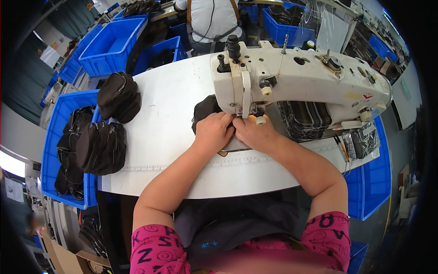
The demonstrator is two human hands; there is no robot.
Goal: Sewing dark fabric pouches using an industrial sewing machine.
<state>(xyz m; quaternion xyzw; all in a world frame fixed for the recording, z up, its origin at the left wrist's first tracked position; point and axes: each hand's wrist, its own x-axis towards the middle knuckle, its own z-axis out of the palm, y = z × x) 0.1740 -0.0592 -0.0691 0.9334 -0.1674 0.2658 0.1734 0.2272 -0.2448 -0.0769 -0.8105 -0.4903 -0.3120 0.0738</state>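
Note:
A white sewing machine (296, 73) stands on the white table (159, 100), a dark brown fabric piece (203, 109) lying at its needle. My left hand (213, 130) grips that piece with curled fingers, just left of the presser foot, which is largely hidden. Beside it, my right hand (253, 132) holds the same piece, fingertips close under the needle area. To the right, beneath the machine's arm, sits a stack of dark striped pieces (303, 123). Two piles of dark brown pieces (116, 96) (100, 148) rest at the table's left edge.
Blue bins stand at the left (50, 173), right (376, 192) and back (109, 41), several holding dark pieces. A seated co-worker in white (212, 18) is beyond the table. Plastic-wrapped items (360, 141) and slim tools (342, 150) lie at the right edge.

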